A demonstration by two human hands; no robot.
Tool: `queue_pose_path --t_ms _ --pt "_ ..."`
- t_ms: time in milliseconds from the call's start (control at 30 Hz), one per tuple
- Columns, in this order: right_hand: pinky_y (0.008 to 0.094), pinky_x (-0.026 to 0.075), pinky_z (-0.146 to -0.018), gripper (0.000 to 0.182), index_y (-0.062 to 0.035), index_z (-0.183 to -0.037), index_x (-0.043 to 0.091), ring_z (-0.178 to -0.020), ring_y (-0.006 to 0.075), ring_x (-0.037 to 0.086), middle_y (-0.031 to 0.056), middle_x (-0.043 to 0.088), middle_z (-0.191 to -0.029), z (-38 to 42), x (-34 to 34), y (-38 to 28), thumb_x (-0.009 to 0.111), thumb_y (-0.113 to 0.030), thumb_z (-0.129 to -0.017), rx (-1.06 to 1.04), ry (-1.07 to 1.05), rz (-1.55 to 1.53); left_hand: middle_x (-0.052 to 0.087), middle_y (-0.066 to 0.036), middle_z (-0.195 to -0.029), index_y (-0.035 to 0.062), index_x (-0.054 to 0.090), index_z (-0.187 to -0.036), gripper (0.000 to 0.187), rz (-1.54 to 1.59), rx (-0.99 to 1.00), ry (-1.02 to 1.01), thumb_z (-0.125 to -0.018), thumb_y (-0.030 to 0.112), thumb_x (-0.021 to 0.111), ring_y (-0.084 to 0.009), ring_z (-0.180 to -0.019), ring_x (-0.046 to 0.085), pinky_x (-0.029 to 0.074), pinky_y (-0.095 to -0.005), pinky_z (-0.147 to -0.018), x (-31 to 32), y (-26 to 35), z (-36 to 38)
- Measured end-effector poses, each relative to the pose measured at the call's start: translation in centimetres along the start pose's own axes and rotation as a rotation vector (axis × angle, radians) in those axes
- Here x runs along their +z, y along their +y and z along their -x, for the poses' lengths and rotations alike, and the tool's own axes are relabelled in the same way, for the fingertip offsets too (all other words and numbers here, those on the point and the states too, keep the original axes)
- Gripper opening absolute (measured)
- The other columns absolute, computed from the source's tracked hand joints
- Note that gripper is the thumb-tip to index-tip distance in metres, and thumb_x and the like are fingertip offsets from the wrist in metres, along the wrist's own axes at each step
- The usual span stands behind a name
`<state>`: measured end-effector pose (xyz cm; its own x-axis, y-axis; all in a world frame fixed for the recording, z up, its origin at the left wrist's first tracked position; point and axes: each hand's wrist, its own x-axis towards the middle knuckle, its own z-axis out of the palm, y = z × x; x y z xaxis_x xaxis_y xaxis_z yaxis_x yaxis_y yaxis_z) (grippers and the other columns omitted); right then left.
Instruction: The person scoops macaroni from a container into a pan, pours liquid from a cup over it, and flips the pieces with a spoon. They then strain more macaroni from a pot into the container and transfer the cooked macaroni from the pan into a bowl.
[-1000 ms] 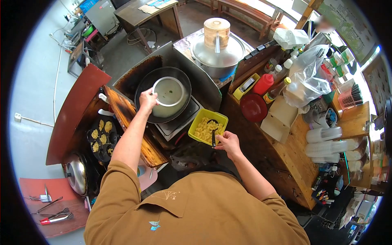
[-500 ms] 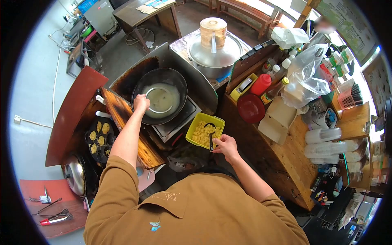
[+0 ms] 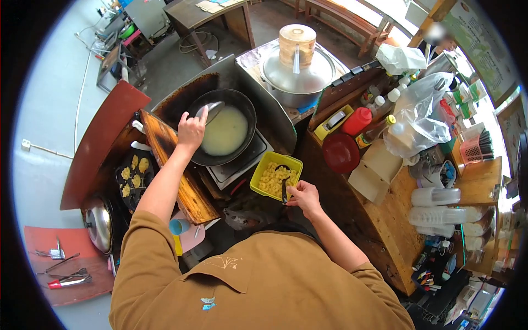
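Over the near left side of the black wok [image 3: 251, 118], my left hand [image 3: 192, 130] is closed on the rim of a round metal strainer [image 3: 213, 109], which is tilted up above the cloudy pale yellow liquid [image 3: 224, 132]. My right hand [image 3: 304, 198] pinches the handle end of a black ladle [image 3: 284, 190] and touches the corner of a yellow-green square container [image 3: 257, 175]. The ladle's bowl rests among small yellow chunks [image 3: 270, 180] inside that container.
A dark moulded pan [image 3: 132, 197] with yellow pieces lies left of a wooden board [image 3: 184, 192]. Behind the wok stands a large lidded steamer pot [image 3: 297, 71]. The right counter [image 3: 396, 242] holds a red bowl [image 3: 340, 153], bottles and stacked plastic cups [image 3: 434, 215].
My left hand has lifted the strainer from the wok's liquid and tilted it. The view has shifted slightly. My right hand remains at the container and ladle.
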<state>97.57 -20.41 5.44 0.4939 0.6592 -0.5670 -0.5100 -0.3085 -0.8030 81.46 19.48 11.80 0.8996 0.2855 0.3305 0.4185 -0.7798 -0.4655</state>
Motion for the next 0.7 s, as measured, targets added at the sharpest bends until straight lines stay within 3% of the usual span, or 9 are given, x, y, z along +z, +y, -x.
queue_pose_path --t_ms 167,300,367,400,533,567,600,667,700 --pt "0.0302 0.061 -0.056 0.021 -0.0005 -0.079 0.058 -0.061 0.0124 0.062 0.0026 0.059 -0.074 -0.6 0.3 -1.3 0.072 -0.012 -0.089 0.002 -0.031 0.009 0.058 -0.006 -0.072 0.0046 0.059 -0.135 0.048 0.032 -0.003 0.166 -0.087 0.008 0.055 -0.0205 -0.066 0.062 0.044 -0.0458 -0.104 -4.5 -1.7 3.9" --pt "0.0307 0.062 -0.06 0.015 0.0 -0.087 0.061 -0.064 0.0146 0.066 0.0061 0.064 -0.08 -0.8 0.4 -2.3 0.069 -0.012 -0.093 0.001 -0.092 0.114 0.058 -0.004 -0.07 0.0099 0.069 -0.119 0.034 0.108 0.184 0.088 -0.087 0.011 0.056 -0.0187 -0.071 0.064 0.044 -0.047 -0.105 -7.9 -0.6 7.7" --pt "0.0325 0.063 -0.063 0.014 0.0022 -0.096 0.064 -0.067 0.0144 0.066 0.007 0.066 -0.085 -0.2 0.6 -3.8 0.066 -0.011 -0.094 -0.005 -0.156 0.092 0.058 -0.003 -0.07 0.0109 0.073 -0.109 0.028 0.142 0.159 0.068 -0.088 0.013 0.055 -0.0192 -0.071 0.064 0.041 -0.0492 -0.109 -7.9 -0.4 10.1" --pt "0.0335 0.064 -0.065 0.017 0.0027 -0.105 0.066 -0.073 0.0149 0.068 0.0074 0.068 -0.091 -0.5 0.0 -3.8 0.064 -0.011 -0.095 -0.027 -0.227 0.084 0.058 -0.003 -0.07 0.0103 0.07 -0.117 0.033 0.112 0.09 0.081 -0.088 0.014 0.055 -0.019 -0.073 0.064 0.041 -0.0495 -0.109 -8.5 -0.6 10.9" --pt "0.0358 0.064 -0.061 0.014 0.0002 -0.105 0.064 -0.074 0.0154 0.069 0.0083 0.069 -0.096 0.8 0.5 -7.6 0.063 -0.011 -0.096 -0.08 -0.277 0.194 0.062 -0.004 -0.074 0.0066 0.061 -0.134 0.046 -0.014 -0.424 0.208 -0.088 0.009 0.056 -0.0202 -0.075 0.066 0.042 -0.0506 -0.107 -16.8 -3.1 15.0" --pt "0.0364 0.064 -0.06 0.013 -0.0006 -0.104 0.063 -0.073 0.0151 0.069 0.0081 0.069 -0.094 0.8 0.5 -8.3 0.062 -0.011 -0.096 -0.091 -0.312 0.215 0.066 -0.005 -0.073 0.0056 0.065 -0.122 0.034 0.019 -0.624 0.325 -0.089 0.006 0.06 -0.0233 -0.071 0.067 0.043 -0.049 -0.106 -19.0 -3.6 16.9" --pt "0.037 0.064 -0.059 0.012 -0.0014 -0.102 0.062 -0.073 0.0149 0.069 0.0079 0.069 -0.093 0.9 1.2 -9.5 0.062 -0.011 -0.096 -0.1 -0.337 0.233 0.066 -0.005 -0.073 0.0056 0.065 -0.122 0.034 -0.036 -0.694 0.31 -0.089 0.006 0.06 -0.0233 -0.071 0.067 0.043 -0.049 -0.106 -21.0 -4.4 20.1" --pt "0.0365 0.064 -0.058 0.009 -0.003 -0.101 0.06 -0.067 0.0146 0.069 0.0076 0.069 -0.088 2.7 4.1 -11.5 0.06 -0.011 -0.097 -0.15 -0.342 0.266 0.07 -0.009 -0.077 0.0045 0.063 -0.11 0.023 -0.02 -1.075 0.467 -0.087 0.007 0.065 -0.0276 -0.071 0.069 0.043 -0.0482 -0.105 -24.4 -4.7 26.6" --pt "0.0359 0.064 -0.057 0.008 -0.0036 -0.101 0.06 -0.065 0.0147 0.068 0.0075 0.069 -0.087 3.1 5.3 -12.4 0.06 -0.011 -0.098 -0.158 -0.379 0.279 0.07 -0.012 -0.073 0.0059 0.062 -0.097 0.014 -0.073 -1.197 0.539 -0.086 0.008 0.07 -0.0312 -0.069 0.069 0.046 -0.0473 -0.099 -25.8 -4.5 30.8"
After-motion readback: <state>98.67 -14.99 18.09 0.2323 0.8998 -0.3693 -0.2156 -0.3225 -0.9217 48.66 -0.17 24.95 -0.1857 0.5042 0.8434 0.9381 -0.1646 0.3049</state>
